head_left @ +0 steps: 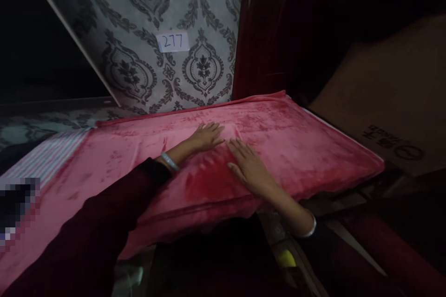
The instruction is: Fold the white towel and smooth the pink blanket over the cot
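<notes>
A pink-red plush blanket (306, 144) lies spread over a raised flat surface in front of me. My left hand (207, 137) rests flat on it near the middle, fingers stretched out, a silver bangle on the wrist and a dark sleeve behind. My right hand (247, 164) lies palm down just to the right of it, fingers spread and pointing away from me, also with a bangle at the wrist. Neither hand holds anything; both press on the fabric.
A wall with grey damask wallpaper (139, 18) carries a paper label reading 277 (173, 41). A dark red wooden post (258, 32) stands behind the blanket. A brown cardboard box (383, 97) sits at right. Striped cloth (49, 153) shows at left.
</notes>
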Motion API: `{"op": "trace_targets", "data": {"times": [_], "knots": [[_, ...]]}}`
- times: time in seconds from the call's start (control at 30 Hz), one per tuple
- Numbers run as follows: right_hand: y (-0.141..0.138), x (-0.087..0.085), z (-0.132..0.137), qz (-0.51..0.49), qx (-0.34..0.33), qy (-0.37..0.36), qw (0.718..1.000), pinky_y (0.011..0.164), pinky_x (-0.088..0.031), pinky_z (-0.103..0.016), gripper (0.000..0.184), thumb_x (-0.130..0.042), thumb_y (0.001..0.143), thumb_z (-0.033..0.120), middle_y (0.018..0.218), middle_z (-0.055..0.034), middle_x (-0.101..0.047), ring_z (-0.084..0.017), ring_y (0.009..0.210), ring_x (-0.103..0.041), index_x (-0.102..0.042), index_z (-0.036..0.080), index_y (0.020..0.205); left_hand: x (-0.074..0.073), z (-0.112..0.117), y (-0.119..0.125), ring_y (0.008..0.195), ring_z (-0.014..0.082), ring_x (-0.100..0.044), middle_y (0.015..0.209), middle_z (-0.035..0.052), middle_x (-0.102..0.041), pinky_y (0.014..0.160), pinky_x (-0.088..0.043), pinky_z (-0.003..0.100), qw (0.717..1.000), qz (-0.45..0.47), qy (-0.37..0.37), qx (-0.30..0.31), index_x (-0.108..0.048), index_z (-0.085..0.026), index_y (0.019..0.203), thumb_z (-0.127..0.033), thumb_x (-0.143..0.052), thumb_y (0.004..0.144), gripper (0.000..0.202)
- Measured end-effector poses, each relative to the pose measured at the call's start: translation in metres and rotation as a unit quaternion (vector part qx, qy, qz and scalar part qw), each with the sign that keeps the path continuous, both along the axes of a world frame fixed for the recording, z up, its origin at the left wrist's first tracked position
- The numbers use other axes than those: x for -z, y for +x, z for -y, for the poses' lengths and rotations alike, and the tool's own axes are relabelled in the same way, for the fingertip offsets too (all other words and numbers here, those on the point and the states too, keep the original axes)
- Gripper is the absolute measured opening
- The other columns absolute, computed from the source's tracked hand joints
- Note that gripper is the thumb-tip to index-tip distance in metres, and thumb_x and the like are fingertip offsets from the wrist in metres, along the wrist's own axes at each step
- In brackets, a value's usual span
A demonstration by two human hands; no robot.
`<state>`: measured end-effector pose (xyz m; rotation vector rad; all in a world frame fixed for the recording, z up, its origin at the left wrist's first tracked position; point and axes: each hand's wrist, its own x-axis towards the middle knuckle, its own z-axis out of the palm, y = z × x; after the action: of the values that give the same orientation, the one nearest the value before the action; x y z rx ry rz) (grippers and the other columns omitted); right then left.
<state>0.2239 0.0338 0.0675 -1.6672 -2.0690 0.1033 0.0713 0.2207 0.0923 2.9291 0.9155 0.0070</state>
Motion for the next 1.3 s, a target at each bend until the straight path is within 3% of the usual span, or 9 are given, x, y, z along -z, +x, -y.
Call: {"op": "trace_targets", "data": {"times": [0.1, 0.27, 0.43, 0.63, 0.8, 0.93, 1.07, 1.2, 1.3], "knots": [[-0.005, 0.009, -0.027, 0.040, 0.050, 0.003, 0.998, 0.126, -0.019, -0.057, 0.068, -0.034, 0.106, 0.053, 0.170, -0.0144, -0.024, -0.032, 0.159, -0.015, -0.031, 0.016, 0.163, 0.003, 0.038, -0.050, 0.158, 0.0326, -0.022, 0.169, 0.0172, -0.029, 0.127, -0.015, 0.057, 0.999, -0.011, 0.011, -0.030, -0.029, -0.017, 0.163, -0.060, -0.036, 0.103, 0.074], [-0.010, 0.047, -0.038, 0.107, 0.098, -0.066, 0.987, 0.123, -0.025, -0.057, 0.068, -0.035, 0.106, 0.051, 0.170, -0.0150, -0.020, -0.033, 0.158, -0.015, -0.030, 0.016, 0.164, 0.041, 0.092, -0.120, 0.158, 0.0421, -0.016, 0.171, 0.0170, -0.021, 0.121, -0.019, 0.069, 0.988, -0.009, 0.041, -0.148, -0.027, -0.023, 0.165, -0.065, -0.039, 0.100, 0.079], [-0.007, 0.060, -0.035, 0.139, 0.106, -0.068, 0.982, 0.122, -0.030, -0.056, 0.067, -0.033, 0.106, 0.052, 0.171, -0.0125, -0.019, -0.032, 0.158, -0.016, -0.029, 0.018, 0.164, 0.069, 0.107, -0.129, 0.159, 0.0408, -0.011, 0.173, 0.0128, -0.017, 0.122, -0.016, 0.071, 0.980, 0.017, 0.078, -0.180, -0.026, -0.028, 0.165, -0.061, -0.038, 0.101, 0.072], [-0.005, 0.064, -0.035, 0.146, 0.112, -0.059, 0.981, 0.120, -0.034, -0.055, 0.065, -0.031, 0.107, 0.050, 0.171, -0.0119, -0.022, -0.031, 0.158, -0.018, -0.031, 0.019, 0.163, 0.063, 0.112, -0.134, 0.159, 0.0363, -0.017, 0.172, 0.0088, -0.025, 0.125, -0.017, 0.064, 0.979, 0.035, 0.057, -0.195, -0.033, -0.030, 0.162, -0.060, -0.039, 0.102, 0.068], [0.000, 0.079, -0.038, 0.116, 0.109, -0.017, 0.987, 0.119, -0.036, -0.055, 0.062, -0.032, 0.106, 0.048, 0.169, -0.0129, -0.027, -0.032, 0.157, -0.021, -0.039, 0.020, 0.160, 0.064, 0.137, -0.177, 0.157, 0.0355, -0.023, 0.167, 0.0102, -0.035, 0.125, -0.018, 0.064, 0.951, 0.052, 0.081, -0.293, -0.044, -0.026, 0.157, -0.052, -0.041, 0.102, 0.061], [0.003, 0.089, -0.040, 0.064, 0.124, 0.018, 0.990, 0.120, -0.033, -0.055, 0.064, -0.037, 0.104, 0.050, 0.168, -0.0171, -0.028, -0.035, 0.156, -0.023, -0.042, 0.017, 0.158, 0.080, 0.153, -0.217, 0.155, 0.0345, -0.029, 0.167, 0.0142, -0.033, 0.123, -0.030, 0.060, 0.916, 0.146, 0.076, -0.365, -0.049, -0.020, 0.154, -0.045, -0.040, 0.102, 0.059], [0.008, 0.090, -0.044, -0.045, 0.171, 0.015, 0.984, 0.117, -0.036, -0.058, 0.072, -0.039, 0.100, 0.052, 0.166, -0.0238, -0.029, -0.040, 0.151, -0.033, -0.038, 0.010, 0.158, 0.090, 0.150, -0.242, 0.148, 0.0320, -0.043, 0.160, 0.0190, -0.045, 0.123, -0.034, 0.051, 0.869, 0.292, -0.008, -0.400, -0.048, -0.011, 0.153, -0.043, -0.043, 0.098, 0.064], [0.020, 0.087, -0.050, -0.168, 0.204, -0.018, 0.964, 0.118, -0.038, -0.053, 0.080, -0.046, 0.093, 0.052, 0.153, -0.0241, -0.050, -0.038, 0.143, -0.047, -0.037, 0.006, 0.158, 0.079, 0.136, -0.253, 0.139, 0.0319, -0.054, 0.150, 0.0179, -0.057, 0.117, -0.044, 0.047, 0.774, 0.423, -0.152, -0.446, -0.039, -0.014, 0.158, -0.047, -0.059, 0.091, 0.078], [0.026, 0.081, -0.051, -0.266, 0.208, -0.036, 0.941, 0.119, -0.039, -0.049, 0.089, -0.058, 0.083, 0.056, 0.152, -0.0214, -0.052, -0.037, 0.142, -0.048, -0.041, 0.008, 0.157, 0.069, 0.125, -0.253, 0.136, 0.0341, -0.058, 0.145, 0.0195, -0.061, 0.108, -0.052, 0.045, 0.707, 0.473, -0.230, -0.473, -0.037, -0.016, 0.160, -0.052, -0.070, 0.085, 0.090]]}}
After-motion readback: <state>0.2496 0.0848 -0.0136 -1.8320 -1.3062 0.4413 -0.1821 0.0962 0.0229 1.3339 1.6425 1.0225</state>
